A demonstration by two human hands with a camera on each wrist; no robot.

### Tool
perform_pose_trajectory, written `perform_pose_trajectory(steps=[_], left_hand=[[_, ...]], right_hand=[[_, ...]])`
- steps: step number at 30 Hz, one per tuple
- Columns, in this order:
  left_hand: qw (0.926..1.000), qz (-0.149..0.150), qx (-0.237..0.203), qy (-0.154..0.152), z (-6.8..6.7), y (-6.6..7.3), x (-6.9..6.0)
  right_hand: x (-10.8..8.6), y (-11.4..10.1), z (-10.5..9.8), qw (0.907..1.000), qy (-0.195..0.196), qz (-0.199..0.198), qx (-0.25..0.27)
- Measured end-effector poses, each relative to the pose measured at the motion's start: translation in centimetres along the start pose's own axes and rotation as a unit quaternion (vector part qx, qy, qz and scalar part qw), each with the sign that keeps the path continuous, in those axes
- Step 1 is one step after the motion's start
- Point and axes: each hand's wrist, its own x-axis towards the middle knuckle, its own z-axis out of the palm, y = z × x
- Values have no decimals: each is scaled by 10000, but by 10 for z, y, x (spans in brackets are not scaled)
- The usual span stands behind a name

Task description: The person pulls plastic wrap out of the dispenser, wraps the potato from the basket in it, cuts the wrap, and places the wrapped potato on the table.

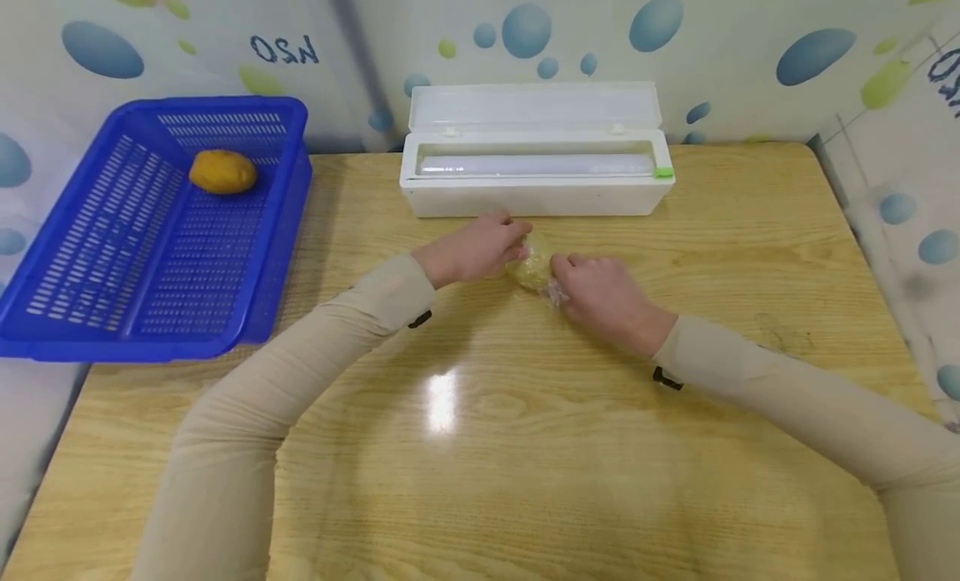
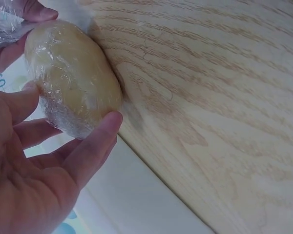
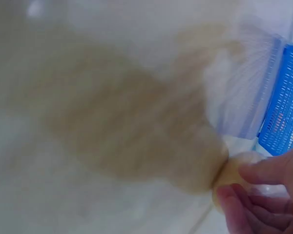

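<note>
Left hand [image 1: 477, 247], right hand [image 1: 609, 299]: film-wrapped yellow oval lump [image 2: 75, 73] pinched
Far edge: long white plastic box [image 1: 532, 200] placed
Wooden table [image 1: 750, 239], right edge: room offered

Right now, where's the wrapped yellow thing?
In the head view, the wrapped thing is near centre, between left hand and right hand, in front of the white box.

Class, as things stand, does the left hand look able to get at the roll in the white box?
Probably yes: the lid is open, leaving the roll uncovered, and the left hand is near the box. Its fingers hold the wrapped item, though, so would likely need freeing first.
</note>
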Motion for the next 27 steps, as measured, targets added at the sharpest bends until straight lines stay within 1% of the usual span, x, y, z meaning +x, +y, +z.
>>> perform_pose_trajectory(steps=[2,5,8,9,11,12,13,16,18,19,20,21,24,25,27], left_hand=[[10000,7,8,-14,0,0,0],[9999,83,56,7,0,1,0],[9998,149,97,25,-1,2,-1],[9998,165,111,34,-1,2,-1],[9997,194,140,39,-1,1,-1],[9997,193,153,36,-1,1,0],[9997,198,163,41,-1,1,0],[9997,171,156,7,0,1,1],[9998,129,145,-29,-1,1,2],[9998,106,140,-49,0,1,2],[9999,80,131,-68,-1,1,2],[9999,59,118,-78,-1,0,2],[9999,26,74,-96,-1,0,2],[9999,27,49,-93,-1,0,2],[10000,44,30,-82,-1,0,1]], right_hand=[[1,-1,0,9985,-200,325,382],[4,0,1,9903,-354,826,1064],[6,3,3,9760,-315,1166,1813],[7,5,4,9701,-305,1264,2050],[8,7,5,9552,-361,1467,2546],[9,8,6,9448,-432,1583,2837],[9,9,6,9311,-534,1745,3157],[10,11,4,8773,-898,2290,4120],[10,13,1,8513,-1121,2556,4443],[10,14,-1,8472,-1235,2629,4449],[10,15,-3,8501,-1347,2643,4351],[9,17,-5,8645,-1400,2542,4104],[6,19,-10,9182,-1307,1915,3212],[5,19,-11,9358,-1195,1658,2873],[2,18,-12,9655,-856,1048,2224]])
